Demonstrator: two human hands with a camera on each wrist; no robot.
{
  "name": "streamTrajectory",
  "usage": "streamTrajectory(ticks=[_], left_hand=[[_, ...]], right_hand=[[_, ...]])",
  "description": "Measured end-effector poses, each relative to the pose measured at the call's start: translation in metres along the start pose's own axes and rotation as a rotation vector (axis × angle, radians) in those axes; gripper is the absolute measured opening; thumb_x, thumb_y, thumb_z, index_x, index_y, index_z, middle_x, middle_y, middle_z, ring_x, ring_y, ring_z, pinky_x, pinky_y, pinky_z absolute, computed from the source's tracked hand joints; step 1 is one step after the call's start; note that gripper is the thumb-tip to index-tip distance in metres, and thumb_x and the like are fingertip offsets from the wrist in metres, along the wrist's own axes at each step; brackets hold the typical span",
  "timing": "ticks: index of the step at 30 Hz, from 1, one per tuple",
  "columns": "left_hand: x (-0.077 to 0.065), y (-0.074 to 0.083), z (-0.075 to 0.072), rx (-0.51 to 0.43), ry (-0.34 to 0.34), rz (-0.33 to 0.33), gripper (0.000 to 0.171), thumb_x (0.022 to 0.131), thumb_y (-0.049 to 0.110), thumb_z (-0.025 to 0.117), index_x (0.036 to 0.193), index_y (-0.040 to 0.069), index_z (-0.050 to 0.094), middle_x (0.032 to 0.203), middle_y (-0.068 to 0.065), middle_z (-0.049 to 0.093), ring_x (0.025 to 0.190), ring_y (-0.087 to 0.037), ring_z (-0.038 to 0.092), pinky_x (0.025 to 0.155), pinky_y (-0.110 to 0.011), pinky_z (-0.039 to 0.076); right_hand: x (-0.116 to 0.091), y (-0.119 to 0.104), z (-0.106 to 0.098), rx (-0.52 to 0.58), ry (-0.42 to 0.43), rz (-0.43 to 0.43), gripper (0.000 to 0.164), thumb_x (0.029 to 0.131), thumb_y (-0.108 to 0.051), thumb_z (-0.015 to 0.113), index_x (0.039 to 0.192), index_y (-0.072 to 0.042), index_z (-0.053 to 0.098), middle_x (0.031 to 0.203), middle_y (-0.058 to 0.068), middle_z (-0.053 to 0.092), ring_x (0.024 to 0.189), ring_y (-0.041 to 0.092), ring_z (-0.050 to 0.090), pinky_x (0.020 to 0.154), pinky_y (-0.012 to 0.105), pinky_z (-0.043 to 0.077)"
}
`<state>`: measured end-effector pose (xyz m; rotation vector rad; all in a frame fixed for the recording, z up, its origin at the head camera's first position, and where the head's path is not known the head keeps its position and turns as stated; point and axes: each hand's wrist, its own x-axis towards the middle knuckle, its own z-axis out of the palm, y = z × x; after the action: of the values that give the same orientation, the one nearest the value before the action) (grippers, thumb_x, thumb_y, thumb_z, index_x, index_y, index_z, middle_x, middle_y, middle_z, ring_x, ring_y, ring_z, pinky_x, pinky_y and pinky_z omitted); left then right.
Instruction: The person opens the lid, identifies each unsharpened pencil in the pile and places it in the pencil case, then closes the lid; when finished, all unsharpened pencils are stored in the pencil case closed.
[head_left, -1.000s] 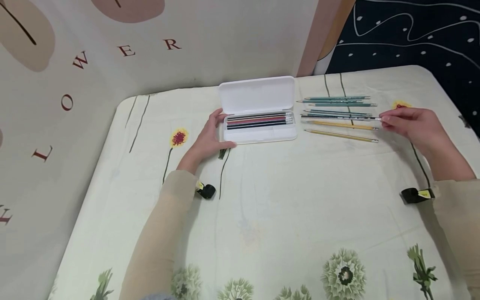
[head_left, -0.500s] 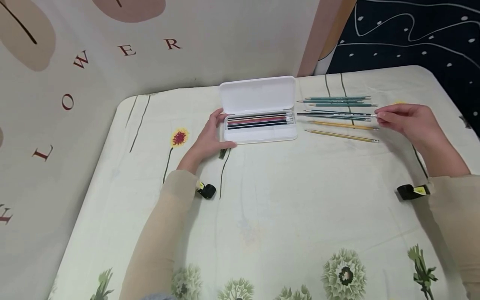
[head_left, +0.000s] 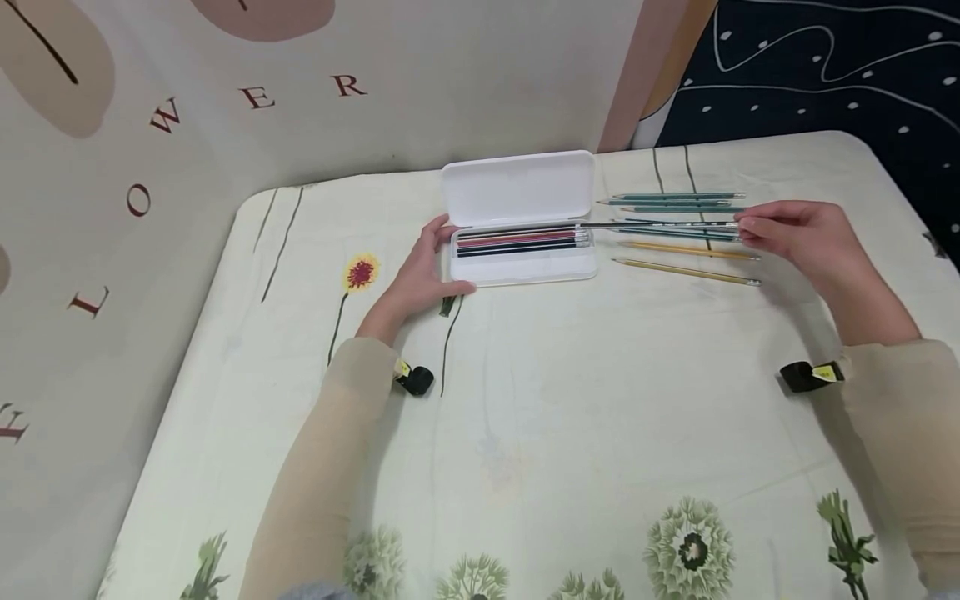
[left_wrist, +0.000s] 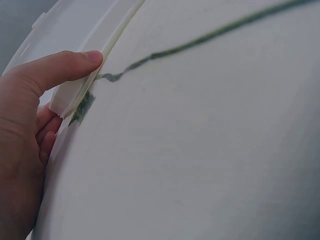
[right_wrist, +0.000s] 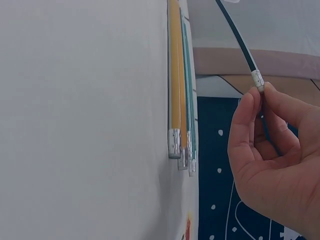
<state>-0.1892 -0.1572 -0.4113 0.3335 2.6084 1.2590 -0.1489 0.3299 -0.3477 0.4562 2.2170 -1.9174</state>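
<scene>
A white pencil case point(head_left: 525, 270) lies with its lid point(head_left: 517, 190) raised at the back of the bed or table surface. Several dark pencils and a red one point(head_left: 517, 240) lie side by side in its rear half. My left hand point(head_left: 417, 279) grips the case's left end, thumb over the front rim point(left_wrist: 80, 90) and fingers at the back. My right hand point(head_left: 802, 237) pinches a dark pencil point(right_wrist: 239, 37) by its ferrule and eraser end. Held level, that pencil points left, its tip overlapping the case's right edge in the head view.
Several green pencils point(head_left: 675, 202) and two yellow pencils point(head_left: 686, 272) lie right of the case, tips to the left. A floral cloth point(head_left: 585, 400) covers the surface. Behind stands a pale lettered panel point(head_left: 487, 75), with a dark patterned fabric point(head_left: 810, 83) at the far right.
My right hand has moved left and slightly back with the dark pencil, whose tip has gone from over the loose pencils to the case's edge. My left hand stays on the case.
</scene>
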Motion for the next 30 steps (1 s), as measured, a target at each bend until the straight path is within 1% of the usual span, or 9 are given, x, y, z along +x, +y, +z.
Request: streamTrajectory(ticks=[4, 7, 14, 17, 23, 27, 30], left_hand=[[0.0, 0.001, 0.0, 0.0, 0.0, -0.003, 0.115, 0.076, 0.027, 0.088, 0.159, 0.018, 0.009, 0.159, -0.003, 0.037, 0.15, -0.02, 0.027, 0.127, -0.044, 0.016], [0.0, 0.002, 0.0, 0.002, -0.001, -0.003, 0.115, 0.075, 0.027, 0.088, 0.159, 0.018, 0.009, 0.159, -0.003, 0.037, 0.151, -0.02, 0.027, 0.127, -0.043, 0.016], [-0.001, 0.004, -0.001, -0.002, -0.009, 0.006, 0.115, 0.075, 0.025, 0.088, 0.159, 0.018, 0.009, 0.159, -0.002, 0.037, 0.15, -0.02, 0.027, 0.127, -0.042, 0.016], [-0.001, 0.005, -0.001, -0.004, -0.01, 0.005, 0.115, 0.075, 0.025, 0.088, 0.159, 0.018, 0.009, 0.159, -0.003, 0.037, 0.15, -0.02, 0.028, 0.127, -0.042, 0.016], [-0.002, 0.005, -0.001, -0.01, -0.008, 0.003, 0.115, 0.075, 0.025, 0.088, 0.159, 0.017, 0.009, 0.159, -0.005, 0.037, 0.15, -0.021, 0.028, 0.127, -0.043, 0.016], [-0.002, 0.005, -0.001, -0.005, -0.007, -0.003, 0.115, 0.075, 0.025, 0.088, 0.159, 0.017, 0.009, 0.159, -0.003, 0.037, 0.15, -0.02, 0.028, 0.127, -0.043, 0.017], [-0.002, 0.005, -0.001, -0.002, -0.005, -0.003, 0.115, 0.076, 0.025, 0.088, 0.159, 0.017, 0.009, 0.159, -0.003, 0.037, 0.15, -0.02, 0.028, 0.127, -0.043, 0.017]], right_hand=[[0.003, -0.002, 0.005, -0.027, -0.002, -0.006, 0.01, 0.09, -0.019, 0.072, 0.096, -0.025, 0.077, 0.094, -0.017, 0.068, 0.082, -0.003, 0.067, 0.071, 0.012, 0.056], [0.004, -0.003, 0.009, -0.027, -0.007, -0.018, 0.011, 0.09, -0.018, 0.072, 0.098, -0.024, 0.077, 0.097, -0.016, 0.066, 0.083, -0.003, 0.067, 0.072, 0.012, 0.056], [0.007, -0.006, 0.022, 0.014, -0.026, -0.058, 0.01, 0.088, -0.017, 0.074, 0.097, -0.019, 0.078, 0.096, -0.013, 0.068, 0.082, -0.001, 0.068, 0.071, 0.013, 0.057], [0.009, -0.008, 0.028, 0.003, -0.028, -0.053, 0.01, 0.088, -0.02, 0.074, 0.098, -0.02, 0.077, 0.096, -0.013, 0.068, 0.083, -0.002, 0.068, 0.071, 0.012, 0.057], [0.014, -0.015, 0.04, -0.048, -0.024, -0.03, 0.018, 0.088, -0.026, 0.074, 0.105, -0.021, 0.077, 0.1, -0.014, 0.066, 0.085, -0.003, 0.067, 0.072, 0.01, 0.055], [0.016, -0.018, 0.049, -0.036, -0.039, -0.042, 0.019, 0.087, -0.025, 0.075, 0.105, -0.019, 0.078, 0.099, -0.013, 0.067, 0.084, -0.001, 0.067, 0.072, 0.011, 0.056], [0.018, -0.02, 0.056, -0.016, -0.049, -0.048, 0.017, 0.086, -0.024, 0.076, 0.102, -0.018, 0.078, 0.097, -0.012, 0.068, 0.083, -0.001, 0.068, 0.072, 0.011, 0.056]])
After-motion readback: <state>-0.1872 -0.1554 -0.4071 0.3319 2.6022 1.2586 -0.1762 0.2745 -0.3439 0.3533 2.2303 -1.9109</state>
